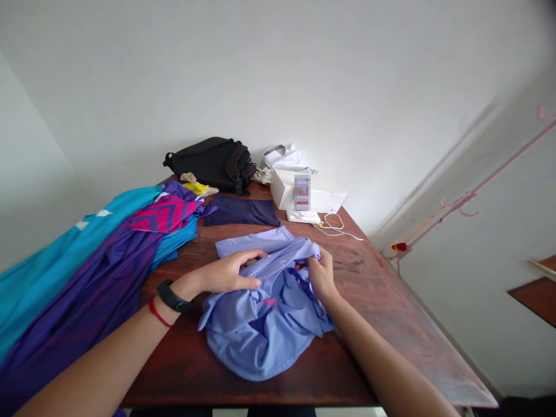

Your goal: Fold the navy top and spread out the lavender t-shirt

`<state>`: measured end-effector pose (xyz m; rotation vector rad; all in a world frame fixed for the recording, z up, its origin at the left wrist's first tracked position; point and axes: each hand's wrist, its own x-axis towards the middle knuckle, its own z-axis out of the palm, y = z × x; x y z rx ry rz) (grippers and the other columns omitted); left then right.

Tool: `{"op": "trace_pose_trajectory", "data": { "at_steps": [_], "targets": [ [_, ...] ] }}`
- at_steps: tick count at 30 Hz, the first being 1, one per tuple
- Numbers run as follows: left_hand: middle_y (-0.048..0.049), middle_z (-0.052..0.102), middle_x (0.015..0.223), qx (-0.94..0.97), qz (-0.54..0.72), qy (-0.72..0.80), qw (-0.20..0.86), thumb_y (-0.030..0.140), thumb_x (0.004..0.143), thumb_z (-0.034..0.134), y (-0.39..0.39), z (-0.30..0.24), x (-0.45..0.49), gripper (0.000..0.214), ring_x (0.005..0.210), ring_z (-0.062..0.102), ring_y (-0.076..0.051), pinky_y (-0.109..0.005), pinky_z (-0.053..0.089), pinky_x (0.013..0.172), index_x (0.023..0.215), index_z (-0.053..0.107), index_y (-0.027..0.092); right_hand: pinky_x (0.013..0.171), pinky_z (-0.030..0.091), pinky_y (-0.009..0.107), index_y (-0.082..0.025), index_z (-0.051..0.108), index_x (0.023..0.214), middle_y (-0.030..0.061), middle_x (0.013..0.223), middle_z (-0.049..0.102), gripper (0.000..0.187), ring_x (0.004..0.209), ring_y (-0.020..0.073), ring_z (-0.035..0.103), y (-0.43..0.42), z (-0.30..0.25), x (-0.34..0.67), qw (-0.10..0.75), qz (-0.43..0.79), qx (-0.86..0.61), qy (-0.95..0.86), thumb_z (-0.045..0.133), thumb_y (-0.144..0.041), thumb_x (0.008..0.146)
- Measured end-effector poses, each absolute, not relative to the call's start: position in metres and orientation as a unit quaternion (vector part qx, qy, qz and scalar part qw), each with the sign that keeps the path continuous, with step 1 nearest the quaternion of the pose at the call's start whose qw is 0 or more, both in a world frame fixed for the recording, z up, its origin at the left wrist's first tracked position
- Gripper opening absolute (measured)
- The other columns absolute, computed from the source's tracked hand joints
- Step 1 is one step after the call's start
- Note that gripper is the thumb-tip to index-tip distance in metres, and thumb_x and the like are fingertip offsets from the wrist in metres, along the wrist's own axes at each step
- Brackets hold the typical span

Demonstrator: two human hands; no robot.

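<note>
A light blue-violet shirt (260, 347) lies crumpled on the wooden table in front of me, with small buttons and a pink patch showing. My left hand (230, 271) rests on the shirt's left part, thumb and fingers apart, a dark band and a red string on the wrist. On the far right of the cloth, my right hand (322, 272) is closed around a gathered edge, lifting it slightly. Some of its fingers are hidden by the fabric.
Turquoise and purple garments (87, 260) spread along the left side. Folded navy cloth (243, 211) lies beyond the shirt. A black bag (208, 162), a white box (282, 188) and a phone on a white stand (303, 216) with a cable are farther back. A pink rack (478, 191) stands right of the table (391, 324).
</note>
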<state>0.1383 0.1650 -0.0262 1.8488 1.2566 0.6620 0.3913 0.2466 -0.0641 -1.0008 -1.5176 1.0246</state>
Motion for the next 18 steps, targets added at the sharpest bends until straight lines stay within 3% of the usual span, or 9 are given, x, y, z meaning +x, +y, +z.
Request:
{"op": "trace_pose_trajectory", "data": {
  "at_steps": [7, 11, 18],
  "targets": [
    [-0.0098, 0.066, 0.136, 0.688, 0.31, 0.536, 0.379, 0.046, 0.079, 0.07, 0.167, -0.029, 0.131, 0.062, 0.126, 0.059, -0.031, -0.037, 0.048, 0.105, 0.135, 0.064, 0.02, 0.057, 0.053, 0.031, -0.023, 0.052, 0.075, 0.0014, 0.066, 0.056, 0.017, 0.059, 0.0172, 0.057, 0.261, -0.063, 0.403, 0.592, 0.386, -0.399, -0.584, 0.048, -0.037, 0.084],
    [-0.0087, 0.071, 0.124, 0.654, 0.351, 0.536, 0.402, 0.051, 0.082, 0.066, 0.168, -0.025, 0.134, 0.055, 0.12, 0.062, -0.031, -0.035, 0.052, 0.097, 0.128, 0.069, 0.02, 0.063, 0.053, 0.032, -0.023, 0.054, 0.078, 0.0023, 0.071, 0.057, 0.017, 0.066, 0.019, 0.059, 0.266, -0.065, 0.404, 0.593, 0.379, -0.402, -0.586, 0.046, -0.036, 0.085],
    [-0.0074, 0.072, 0.119, 0.602, 0.403, 0.531, 0.439, 0.048, 0.082, 0.059, 0.172, -0.02, 0.128, 0.04, 0.117, 0.061, -0.029, -0.036, 0.05, 0.099, 0.105, 0.074, 0.019, 0.098, 0.047, 0.038, -0.02, 0.069, 0.085, 0.0105, 0.111, 0.064, 0.019, 0.109, 0.0264, 0.059, 0.26, -0.051, 0.404, 0.587, 0.251, -0.4, -0.658, 0.051, -0.025, 0.081]
  ]
}}
